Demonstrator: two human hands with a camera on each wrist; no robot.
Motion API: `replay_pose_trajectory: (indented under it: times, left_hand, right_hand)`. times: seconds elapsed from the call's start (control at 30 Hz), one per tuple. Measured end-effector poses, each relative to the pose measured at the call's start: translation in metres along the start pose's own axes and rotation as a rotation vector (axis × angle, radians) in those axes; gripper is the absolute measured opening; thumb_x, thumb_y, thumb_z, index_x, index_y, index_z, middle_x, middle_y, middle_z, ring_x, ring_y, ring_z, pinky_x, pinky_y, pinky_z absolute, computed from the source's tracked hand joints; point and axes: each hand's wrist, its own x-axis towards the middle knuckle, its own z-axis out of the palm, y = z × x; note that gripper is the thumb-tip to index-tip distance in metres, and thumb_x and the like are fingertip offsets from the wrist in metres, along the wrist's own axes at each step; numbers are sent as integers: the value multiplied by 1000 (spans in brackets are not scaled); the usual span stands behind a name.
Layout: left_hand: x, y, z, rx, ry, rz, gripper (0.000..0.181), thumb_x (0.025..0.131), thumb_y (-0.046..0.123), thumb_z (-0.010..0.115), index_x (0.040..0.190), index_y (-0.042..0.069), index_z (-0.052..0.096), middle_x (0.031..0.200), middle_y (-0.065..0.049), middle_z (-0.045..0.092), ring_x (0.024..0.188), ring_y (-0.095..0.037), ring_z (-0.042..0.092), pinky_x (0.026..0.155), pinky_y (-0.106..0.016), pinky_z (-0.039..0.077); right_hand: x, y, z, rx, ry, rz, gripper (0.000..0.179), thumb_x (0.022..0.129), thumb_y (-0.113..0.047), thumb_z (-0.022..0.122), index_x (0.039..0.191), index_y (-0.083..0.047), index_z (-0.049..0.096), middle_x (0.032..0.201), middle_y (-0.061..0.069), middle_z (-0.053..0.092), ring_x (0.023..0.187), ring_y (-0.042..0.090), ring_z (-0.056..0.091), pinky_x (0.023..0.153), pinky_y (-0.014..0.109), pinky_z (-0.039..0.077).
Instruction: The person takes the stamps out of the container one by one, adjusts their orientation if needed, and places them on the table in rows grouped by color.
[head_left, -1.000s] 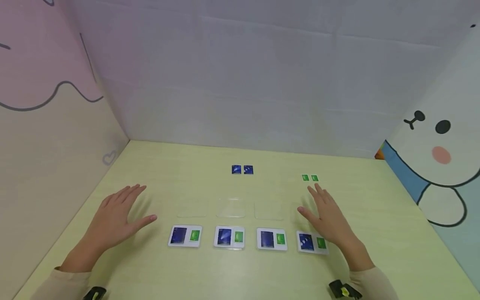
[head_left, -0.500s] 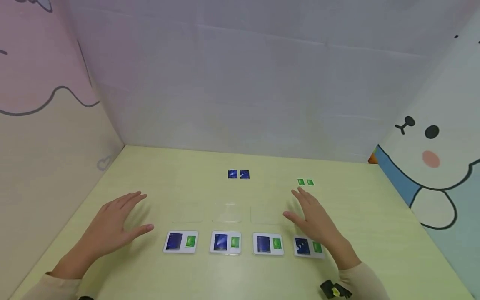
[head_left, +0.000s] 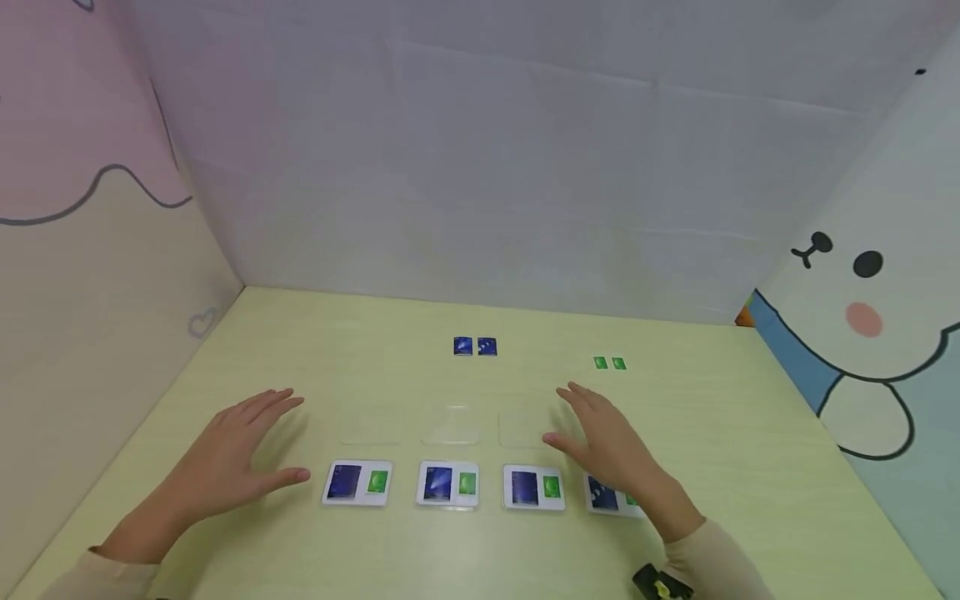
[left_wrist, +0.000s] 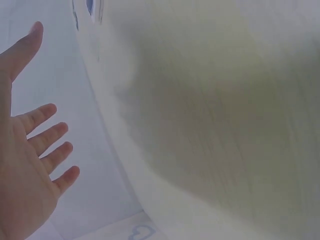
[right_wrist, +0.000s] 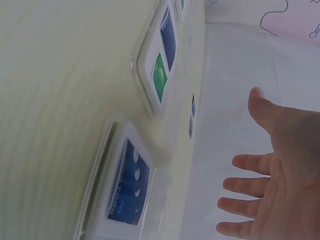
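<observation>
A pale yellow surface (head_left: 450, 554) fills the lower part of the head view, boxed in by upright fabric on three sides. Nearest are two beige sleeves; beside the right sleeve (head_left: 716, 567) sits a small black device (head_left: 660, 585) with a yellow mark. Both hands are raised over the surface, fingers extended and relaxed, thumbs set apart. The left hand (head_left: 221, 462) is left of a row of cards, its thumb near the leftmost card (head_left: 364, 483) with a gap between. The right hand (head_left: 611, 442) reaches in over the right end, and its wrist hides part of the fourth card (head_left: 603, 497).

Between them lie the second card (head_left: 453, 483) and the third card (head_left: 540, 489). All four are white with rounded corners, each bearing a dark blue picture and a smaller green one; pale crescents show on the fourth card's blue picture in the right wrist view. A clear edge shows below the second card.

Just beyond the row, three faint transparent rectangles (head_left: 451, 425) lie flat, the right one beside the right thumb. Farther off are two blue squares (head_left: 487, 347) side by side, and right of those two green pieces (head_left: 600, 363). Behind stands a grayish-lilac backdrop (head_left: 450, 167), joined by a pink and beige left panel (head_left: 90, 333) and a right panel (head_left: 900, 175) printed with a white cartoon animal.
</observation>
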Motion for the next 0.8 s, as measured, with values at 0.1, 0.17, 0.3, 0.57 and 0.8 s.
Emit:
replay_pose_trajectory:
  times: [0.1, 0.17, 0.3, 0.57, 0.8]
  left_hand:
    - [-1, 2, 2, 11, -16, 0, 88, 67, 62, 76, 135, 13, 49, 141, -16, 49, 130, -41, 40, 99, -58, 30]
    - [-2, 3, 4, 22, -22, -1, 89, 67, 63, 75, 135, 12, 49, 142, -16, 49, 131, -41, 40, 100, -57, 30]
    - [-2, 7, 4, 37, -35, 4, 88, 68, 64, 74, 134, 11, 50, 142, -16, 49, 131, -41, 40, 101, -57, 29]
    - [-7, 9, 5, 51, -11, 52, 87, 66, 64, 75, 131, 10, 54, 132, -13, 58, 122, -35, 50, 100, -51, 31]
    - [-6, 12, 13, 26, -7, 100, 82, 66, 63, 76, 128, 12, 57, 124, -6, 63, 115, -28, 54, 98, -46, 30]
  right_hand:
    - [3, -6, 1, -3, -15, -3, 70, 89, -45, 63, 143, -6, 43, 150, 19, 40, 137, 40, 40, 108, 56, 35]
    - [5, -9, 2, -13, -32, 0, 70, 88, -46, 63, 143, -7, 43, 150, 18, 40, 137, 39, 40, 108, 55, 35]
    - [8, -17, 2, -27, -60, 8, 70, 87, -47, 64, 143, -9, 43, 151, 16, 41, 137, 38, 41, 109, 55, 36]
    - [10, -30, 5, -10, -94, -10, 70, 86, -46, 66, 142, -10, 44, 150, 14, 42, 136, 36, 43, 108, 55, 36]
    - [9, -35, 11, -11, -108, -8, 68, 86, -46, 66, 141, -12, 46, 149, 12, 44, 135, 34, 44, 108, 53, 37]
